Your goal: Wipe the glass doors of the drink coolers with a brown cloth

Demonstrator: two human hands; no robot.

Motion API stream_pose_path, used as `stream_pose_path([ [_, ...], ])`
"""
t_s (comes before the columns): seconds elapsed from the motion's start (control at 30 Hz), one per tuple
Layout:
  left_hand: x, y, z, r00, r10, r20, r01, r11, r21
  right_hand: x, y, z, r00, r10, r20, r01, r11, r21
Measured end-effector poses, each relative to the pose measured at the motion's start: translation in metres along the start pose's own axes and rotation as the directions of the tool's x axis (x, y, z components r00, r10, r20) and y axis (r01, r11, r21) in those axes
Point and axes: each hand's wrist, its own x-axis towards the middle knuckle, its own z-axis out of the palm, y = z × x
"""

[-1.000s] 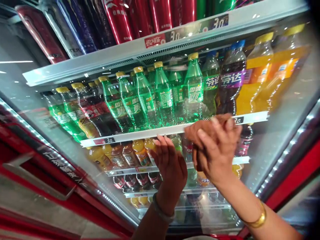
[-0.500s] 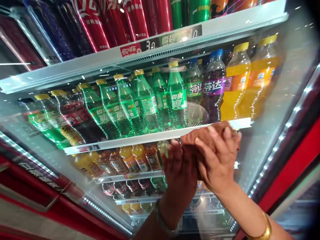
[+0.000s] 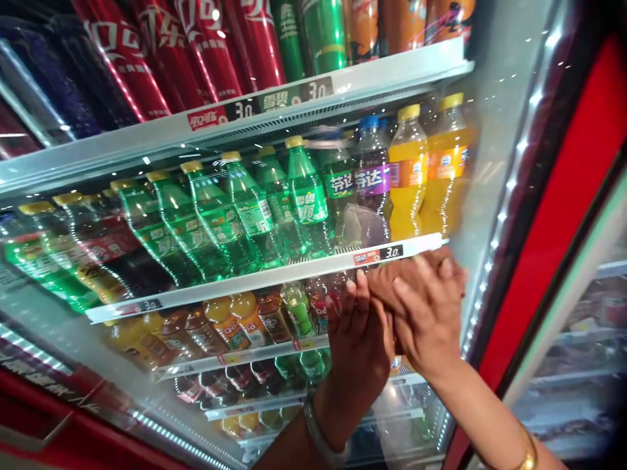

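Note:
Through glass I see a drinks cooler, with both of my hands raised in front of its lower right part. My left hand (image 3: 360, 339), with a grey bangle (image 3: 321, 424) at the wrist, has its fingers stretched upward. Beside it, my right hand (image 3: 431, 316) spreads its fingers up and to the left; a gold bangle (image 3: 529, 454) circles that arm. A brown, hand-like shape (image 3: 392, 277) shows behind the fingers, which looks like a reflection in the glass. I make out nothing held. Just above my hands runs a white shelf edge (image 3: 289, 274) with a price label (image 3: 377, 254).
Green soda bottles (image 3: 306, 189), a purple-labelled bottle (image 3: 372, 179) and orange soda bottles (image 3: 409, 173) stand on the middle shelf. Red cans (image 3: 206, 52) fill the shelf above. Smaller juice bottles (image 3: 245, 320) sit below. A red door frame (image 3: 548, 215) borders the right side.
The view has shifted, so the shelves and bottles now lie further left and the right door frame shows more. My hands keep nearly the same place and pose in the picture.

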Motion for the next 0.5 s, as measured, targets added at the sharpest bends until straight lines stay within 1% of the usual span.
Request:
stream_pose_path([
  [0.07, 0.002, 0.006, 0.004, 1.0, -0.017, 0.012, 0.017, 1.0, 0.0, -0.025, 0.008, -0.007, 0.997, -0.028, 0.077, 0.028, 1.0, 0.006],
  [0.1, 0.003, 0.009, 0.007, 0.999, -0.026, 0.029, 0.026, 0.999, 0.02, -0.033, 0.016, -0.012, 0.996, -0.021, 0.089, 0.021, 1.0, 0.004],
  [0.13, 0.004, 0.013, 0.01, 0.998, -0.034, 0.05, 0.032, 0.999, 0.039, -0.037, 0.025, -0.019, 0.997, 0.002, 0.08, -0.002, 1.0, -0.004],
  [0.17, 0.005, 0.016, 0.014, 0.997, -0.038, 0.066, 0.036, 0.998, 0.044, -0.035, 0.033, -0.025, 0.998, 0.035, 0.054, -0.034, 0.999, -0.016],
  [0.2, 0.007, 0.02, 0.018, 0.996, -0.04, 0.075, 0.038, 0.999, 0.033, -0.027, 0.041, -0.03, 0.997, 0.07, 0.015, -0.069, 0.997, -0.028],
  [0.27, 0.011, 0.025, 0.026, 0.996, -0.049, 0.077, 0.05, 0.999, -0.021, -0.002, 0.05, -0.036, 0.989, 0.138, -0.059, -0.14, 0.989, -0.038],
  [0.33, 0.013, 0.029, 0.032, 0.996, -0.06, 0.066, 0.064, 0.995, -0.072, 0.023, 0.05, -0.034, 0.983, 0.163, -0.085, -0.167, 0.985, -0.039],
  [0.37, 0.013, 0.03, 0.034, 0.997, -0.055, 0.058, 0.06, 0.994, -0.09, 0.03, 0.047, -0.033, 0.986, 0.148, -0.075, -0.151, 0.988, -0.039],
  [0.4, 0.013, 0.032, 0.035, 0.998, -0.042, 0.05, 0.047, 0.993, -0.107, 0.03, 0.044, -0.031, 0.992, 0.117, -0.051, -0.118, 0.992, -0.034],
  [0.43, 0.011, 0.034, 0.035, 0.998, -0.027, 0.05, 0.033, 0.992, -0.121, 0.024, 0.041, -0.03, 0.997, 0.076, -0.017, -0.077, 0.997, -0.024],
  [0.5, 0.007, 0.041, 0.036, 0.998, -0.016, 0.067, 0.024, 0.992, -0.124, -0.003, 0.042, -0.034, 0.998, 0.001, 0.059, -0.001, 1.0, 0.004],
])
